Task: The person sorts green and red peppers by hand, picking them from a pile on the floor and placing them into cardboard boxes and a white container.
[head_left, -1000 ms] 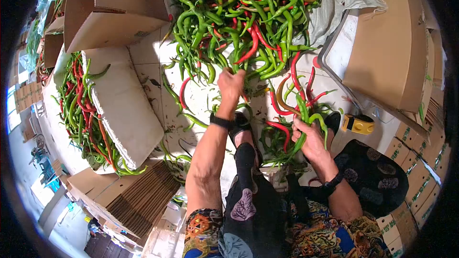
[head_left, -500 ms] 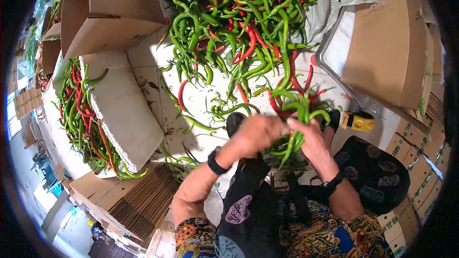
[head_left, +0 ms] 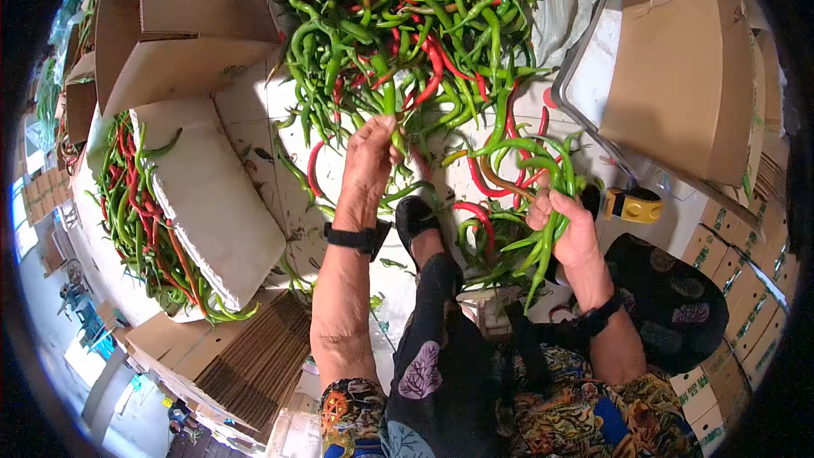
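My left hand (head_left: 369,159) reaches forward to the near edge of a big pile of green and red chili peppers (head_left: 348,51). Its thumb and fingers are pinched on a green chili pepper (head_left: 389,95) that points away from me. On the right, my right hand (head_left: 566,225) is closed around a bunch of long green chili peppers (head_left: 543,246), their ends sticking out above and below the fist. Several red chili peppers (head_left: 476,214) and green ones lie on the floor between my hands, near my shoe (head_left: 415,219).
To the left, a white foam box (head_left: 216,195) stands beside a heap of mixed chili peppers (head_left: 140,212). Open cardboard boxes (head_left: 191,68) are behind it, with flattened cardboard (head_left: 254,365) nearer me. A cardboard box (head_left: 670,68) and a yellow tape dispenser (head_left: 636,205) are at right.
My left hand has moved away from my right hand, forward and left to the pile, and now pinches a green chili pepper. My right hand still grips its bunch, shifted slightly right.
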Demonstrator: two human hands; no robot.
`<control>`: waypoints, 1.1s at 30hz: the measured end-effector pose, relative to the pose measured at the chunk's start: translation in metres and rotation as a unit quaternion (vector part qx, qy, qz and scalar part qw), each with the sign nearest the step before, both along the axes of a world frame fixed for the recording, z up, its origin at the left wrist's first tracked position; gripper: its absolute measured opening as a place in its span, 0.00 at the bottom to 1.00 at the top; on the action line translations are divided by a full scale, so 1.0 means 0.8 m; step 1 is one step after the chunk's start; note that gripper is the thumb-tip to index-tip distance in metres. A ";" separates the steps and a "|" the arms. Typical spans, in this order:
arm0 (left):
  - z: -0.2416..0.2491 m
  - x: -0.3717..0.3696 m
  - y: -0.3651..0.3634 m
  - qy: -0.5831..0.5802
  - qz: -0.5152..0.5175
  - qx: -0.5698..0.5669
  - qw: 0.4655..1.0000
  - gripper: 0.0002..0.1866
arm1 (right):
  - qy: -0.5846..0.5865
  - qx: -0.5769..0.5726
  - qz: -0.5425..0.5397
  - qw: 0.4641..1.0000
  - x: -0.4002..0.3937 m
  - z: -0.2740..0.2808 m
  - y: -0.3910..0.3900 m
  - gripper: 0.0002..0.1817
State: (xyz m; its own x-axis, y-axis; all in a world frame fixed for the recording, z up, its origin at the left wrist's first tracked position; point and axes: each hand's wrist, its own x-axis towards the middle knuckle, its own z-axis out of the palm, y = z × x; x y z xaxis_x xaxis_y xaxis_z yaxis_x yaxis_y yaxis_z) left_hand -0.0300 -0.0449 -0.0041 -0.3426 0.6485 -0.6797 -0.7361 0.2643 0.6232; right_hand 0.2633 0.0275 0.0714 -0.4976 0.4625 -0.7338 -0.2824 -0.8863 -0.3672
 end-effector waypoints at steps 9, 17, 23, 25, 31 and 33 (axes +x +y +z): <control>0.004 0.036 -0.023 -0.196 0.034 0.059 0.978 0.20 | -0.045 0.043 0.093 0.994 -0.010 0.014 -0.005 0.20; 0.029 0.076 0.004 -0.235 -0.259 0.118 0.929 0.21 | -0.125 0.089 0.121 0.981 -0.014 -0.002 -0.013 0.18; 0.064 0.142 -0.009 -0.213 -0.389 0.077 0.893 0.17 | -0.156 0.078 0.066 0.982 0.000 -0.006 -0.010 0.22; 0.076 0.151 -0.006 -0.151 -0.448 0.084 0.877 0.17 | -0.208 0.063 0.082 0.973 -0.002 -0.004 -0.012 0.24; -0.007 0.128 0.017 0.605 -0.294 0.004 0.740 0.19 | -0.232 0.072 0.048 0.969 0.009 -0.007 -0.005 0.21; -0.032 0.107 0.039 0.702 -0.245 -0.002 0.669 0.26 | -0.235 0.068 0.035 0.969 0.017 -0.016 -0.007 0.18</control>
State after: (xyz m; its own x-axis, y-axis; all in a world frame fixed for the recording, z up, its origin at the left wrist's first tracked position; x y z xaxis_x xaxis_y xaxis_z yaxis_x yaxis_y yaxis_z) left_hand 0.0557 -0.0136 -0.0294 -0.3923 0.9158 0.0859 0.7493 0.2640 0.6074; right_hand 0.2771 0.0215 0.0584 -0.1577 0.5485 -0.8212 0.0029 -0.8313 -0.5558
